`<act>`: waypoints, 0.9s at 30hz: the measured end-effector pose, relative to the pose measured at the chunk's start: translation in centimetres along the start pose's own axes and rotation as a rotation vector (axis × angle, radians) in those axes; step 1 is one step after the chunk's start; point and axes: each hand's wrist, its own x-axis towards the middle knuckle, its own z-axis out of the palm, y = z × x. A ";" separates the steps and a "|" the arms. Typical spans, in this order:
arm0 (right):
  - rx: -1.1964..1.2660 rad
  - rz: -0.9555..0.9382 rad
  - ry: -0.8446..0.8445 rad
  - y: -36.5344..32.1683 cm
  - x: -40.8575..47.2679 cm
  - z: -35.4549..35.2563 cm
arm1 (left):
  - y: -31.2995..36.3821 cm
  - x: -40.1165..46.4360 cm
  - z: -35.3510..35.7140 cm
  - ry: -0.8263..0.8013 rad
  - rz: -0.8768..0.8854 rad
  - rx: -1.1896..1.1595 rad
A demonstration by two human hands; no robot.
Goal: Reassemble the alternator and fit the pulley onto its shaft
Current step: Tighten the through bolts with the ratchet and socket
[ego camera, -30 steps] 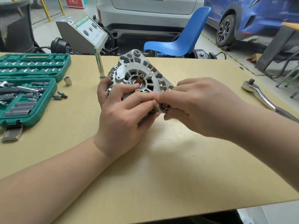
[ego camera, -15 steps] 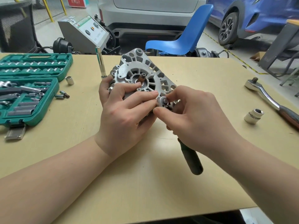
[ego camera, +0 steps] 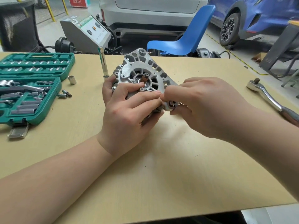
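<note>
Alternator beside socket case

place: car repair workshop, pretty clearly
giveaways: parked cars, socket set, ratchet on worktop

Silver alternator, green socket case

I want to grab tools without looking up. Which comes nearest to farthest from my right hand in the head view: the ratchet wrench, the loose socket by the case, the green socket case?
Measured from the right hand:
1. Ratchet wrench, on the table just to its right.
2. Loose socket, standing far left, past the alternator.
3. Green socket case, at the table's left edge.
</note>
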 end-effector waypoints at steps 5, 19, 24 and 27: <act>0.039 0.109 0.050 -0.7 -0.6 0.7 | 0.0 0.0 -0.4 -0.012 -0.006 -0.034; 0.171 0.226 0.005 -2.0 -0.7 0.4 | -0.2 0.0 -0.3 -0.030 0.017 -0.028; -0.193 -0.192 -0.065 -0.7 1.0 -1.4 | -0.2 -0.1 -0.1 -0.018 0.025 -0.008; -0.176 -0.160 -0.086 -0.4 0.9 -1.3 | -0.3 -0.1 -0.1 -0.013 0.024 -0.008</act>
